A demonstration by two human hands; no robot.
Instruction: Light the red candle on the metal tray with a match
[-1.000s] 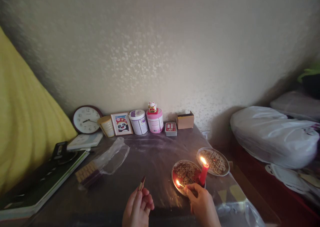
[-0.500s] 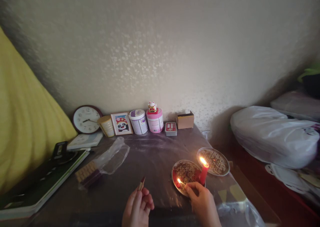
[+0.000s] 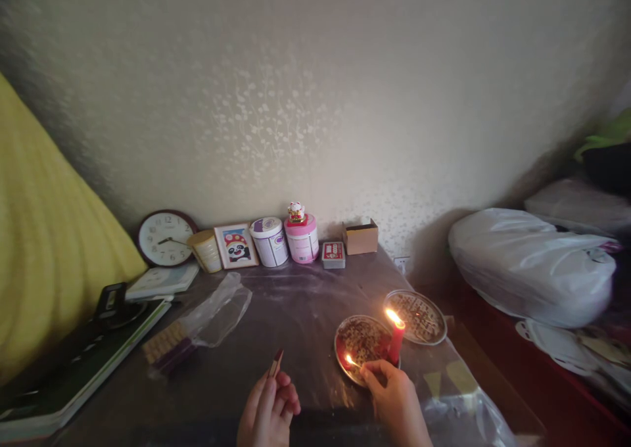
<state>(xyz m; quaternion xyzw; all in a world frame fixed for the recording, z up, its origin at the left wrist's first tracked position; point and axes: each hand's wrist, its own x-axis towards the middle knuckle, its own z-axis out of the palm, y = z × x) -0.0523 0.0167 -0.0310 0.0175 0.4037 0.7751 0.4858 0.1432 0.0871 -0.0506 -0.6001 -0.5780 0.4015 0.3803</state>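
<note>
My right hand [image 3: 394,394] pinches a burning match [image 3: 357,365] between thumb and fingertips. Its small flame points left, low over a round metal plate [image 3: 336,350] with dark and red residue on it. On that plate's right side stands a lit red candle [image 3: 396,345], just beyond my right hand. My left hand [image 3: 269,404] grips a small matchbox [image 3: 275,363] upright between thumb and fingers, over the front of the table. Most of the box's lower part is hidden by my fingers.
A second metal plate [image 3: 426,296] lies behind the candle. Left on the table are a plastic bag of matchboxes [image 3: 170,345] and a green board [image 3: 83,368]. Along the wall stand a clock [image 3: 166,238], picture frame [image 3: 236,246], tins [image 3: 269,243] and a cardboard box [image 3: 360,236].
The whole view has shifted slightly, moving things a little left. The match flame looks a bit smaller. Both hands keep their holds in nearly the same places.
</note>
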